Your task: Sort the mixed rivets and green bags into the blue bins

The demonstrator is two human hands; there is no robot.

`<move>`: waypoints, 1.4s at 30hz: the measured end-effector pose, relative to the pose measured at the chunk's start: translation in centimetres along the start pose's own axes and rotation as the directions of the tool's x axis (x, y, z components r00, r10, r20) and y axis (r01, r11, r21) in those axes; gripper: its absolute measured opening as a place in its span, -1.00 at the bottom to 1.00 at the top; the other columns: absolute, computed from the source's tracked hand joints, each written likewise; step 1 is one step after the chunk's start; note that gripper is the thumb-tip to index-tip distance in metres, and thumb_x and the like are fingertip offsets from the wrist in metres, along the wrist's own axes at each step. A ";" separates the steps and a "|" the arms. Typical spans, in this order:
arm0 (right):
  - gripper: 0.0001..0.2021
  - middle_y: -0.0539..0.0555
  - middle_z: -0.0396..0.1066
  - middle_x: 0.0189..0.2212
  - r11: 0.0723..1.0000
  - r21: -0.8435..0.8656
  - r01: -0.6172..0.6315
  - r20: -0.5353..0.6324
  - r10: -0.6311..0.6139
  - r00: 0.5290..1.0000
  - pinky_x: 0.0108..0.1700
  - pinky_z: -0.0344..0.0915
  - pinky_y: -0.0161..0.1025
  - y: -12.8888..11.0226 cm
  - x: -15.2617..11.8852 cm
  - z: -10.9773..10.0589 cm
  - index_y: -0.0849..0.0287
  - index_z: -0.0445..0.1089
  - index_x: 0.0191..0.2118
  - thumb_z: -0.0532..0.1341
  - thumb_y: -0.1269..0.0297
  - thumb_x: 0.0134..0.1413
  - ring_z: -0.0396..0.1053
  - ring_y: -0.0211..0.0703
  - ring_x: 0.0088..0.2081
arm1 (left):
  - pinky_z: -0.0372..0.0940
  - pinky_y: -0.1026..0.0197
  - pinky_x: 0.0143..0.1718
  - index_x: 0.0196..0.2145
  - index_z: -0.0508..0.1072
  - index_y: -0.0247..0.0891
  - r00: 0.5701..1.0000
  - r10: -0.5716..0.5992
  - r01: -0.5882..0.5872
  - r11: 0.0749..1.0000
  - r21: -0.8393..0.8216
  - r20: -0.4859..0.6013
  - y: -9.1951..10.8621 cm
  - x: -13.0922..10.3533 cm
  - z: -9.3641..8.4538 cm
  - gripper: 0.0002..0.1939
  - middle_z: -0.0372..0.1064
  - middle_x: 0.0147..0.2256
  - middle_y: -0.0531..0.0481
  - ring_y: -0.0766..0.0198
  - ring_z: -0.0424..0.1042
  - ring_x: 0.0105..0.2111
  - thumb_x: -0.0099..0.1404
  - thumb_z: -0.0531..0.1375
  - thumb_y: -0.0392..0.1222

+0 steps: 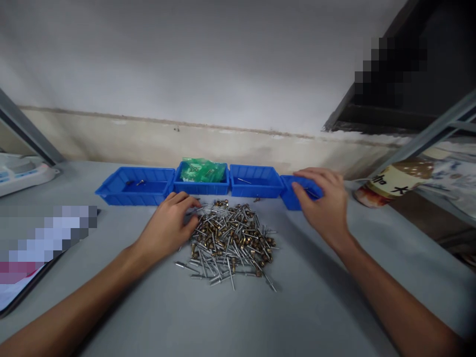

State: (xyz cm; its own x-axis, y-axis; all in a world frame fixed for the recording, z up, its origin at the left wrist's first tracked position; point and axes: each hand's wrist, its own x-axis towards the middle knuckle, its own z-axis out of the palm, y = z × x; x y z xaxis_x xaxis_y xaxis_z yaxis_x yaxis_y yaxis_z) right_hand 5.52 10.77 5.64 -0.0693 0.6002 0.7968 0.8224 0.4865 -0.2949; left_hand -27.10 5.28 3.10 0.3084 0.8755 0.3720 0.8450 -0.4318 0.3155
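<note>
- Saw at far left, on the gray bench (230,327), a white plastic device with blue markings (22,176) and, nearer, a flat dark-edged device (55,240), screen blurred.
- Found next a wide blue plastic bin (130,199) with a few small metal fasteners inside.
- Saw the left hand (167,223) at the left edge of a loose pile of silver and brass-coloured metal fasteners (230,238), fingers curled, thumb near the index finger; could not tell whether pinching a piece.
- Noted behind a second blue plastic bin (201,189), holding a green plastic bag (203,171).
- Placed the pile on the bench between the hands, in front of the row of bins.
- Saw a third blue plastic bin (256,191) with a thin silver pin (244,181) inside.
- Found, partly hidden, a small blue plastic bin (290,201) ending the row.
- Saw the right hand (327,201) over this bin, thumb and fingers spread apart.
- Noted at right a container with a cream label and black characters (392,186).
</note>
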 end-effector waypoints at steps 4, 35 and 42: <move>-0.82 0.09 0.46 -0.17 0.988 0.109 0.105 0.158 -0.121 0.980 0.03 0.23 0.08 -3.3 -1.5 1.0 0.05 0.48 -0.18 0.22 0.38 0.10 0.35 0.03 -0.06 | 0.28 -0.03 -0.09 -0.22 0.44 -0.25 1.000 -0.019 0.019 1.000 0.005 0.007 -0.6 0.0 0.2 -0.81 0.43 -0.22 -0.11 0.03 0.38 -0.16 0.25 0.07 -0.33; -0.88 0.05 0.49 -0.29 0.906 0.423 0.010 0.425 -0.208 0.881 -0.09 0.30 -0.10 -6.0 -3.1 1.4 0.14 0.48 -0.24 0.24 0.44 0.12 0.36 -0.13 -0.18 | 0.22 0.29 -0.35 -0.45 0.45 -0.26 0.933 -0.262 0.327 0.335 -0.884 0.246 3.3 -0.1 -0.3 -0.88 0.41 -0.42 0.03 0.34 0.33 -0.40 0.20 0.26 -0.19; -0.92 0.02 0.46 -0.39 0.830 0.549 -0.096 0.535 -0.261 0.803 -0.25 0.27 -0.25 -8.3 -3.1 0.2 0.16 0.49 -0.28 0.24 0.33 0.16 0.37 -0.24 -0.31 | 0.15 0.32 -0.48 -0.41 0.45 -0.27 0.935 -0.163 0.354 0.345 -0.869 0.316 5.6 -0.8 -0.6 -0.87 0.38 -0.47 0.05 0.37 0.28 -0.48 0.18 0.30 -0.17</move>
State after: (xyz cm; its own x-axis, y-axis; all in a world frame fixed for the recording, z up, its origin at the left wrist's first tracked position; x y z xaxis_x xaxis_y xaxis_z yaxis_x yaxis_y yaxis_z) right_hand -1.24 5.01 5.48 -0.5727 0.6950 0.4347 0.3795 0.6949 -0.6109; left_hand -22.85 2.05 5.09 0.2887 0.9572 0.0204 0.0205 -0.0275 0.9994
